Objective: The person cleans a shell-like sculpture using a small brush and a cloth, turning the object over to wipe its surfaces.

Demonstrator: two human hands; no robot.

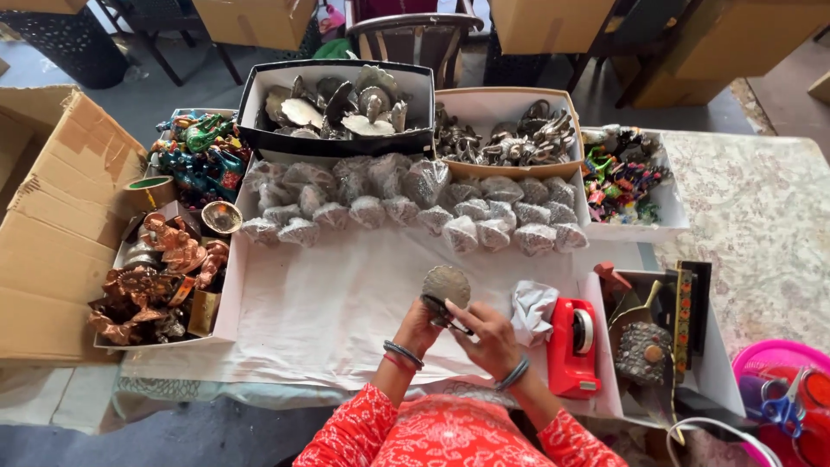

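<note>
My left hand [418, 327] and my right hand [487, 337] meet over the white cloth [320, 311] and together hold a round silver metal ornament [446, 285], its disc standing up above my fingers. Both wrists wear bangles, and my sleeves are red with a white pattern. Just beyond the ornament lie two rows of similar pieces wrapped in clear plastic [406, 203]. A crumpled piece of white paper [533, 310] lies right of my right hand.
A red tape dispenser [574, 346] sits at my right. Boxes ring the cloth: copper figures [160, 277] left, coloured figurines [201, 156], silver shell pieces [341, 108], metal ornaments [510, 138], small coloured toys [624, 177]. An open cardboard box [52, 225] stands far left, a pink tub with scissors [787, 393] far right.
</note>
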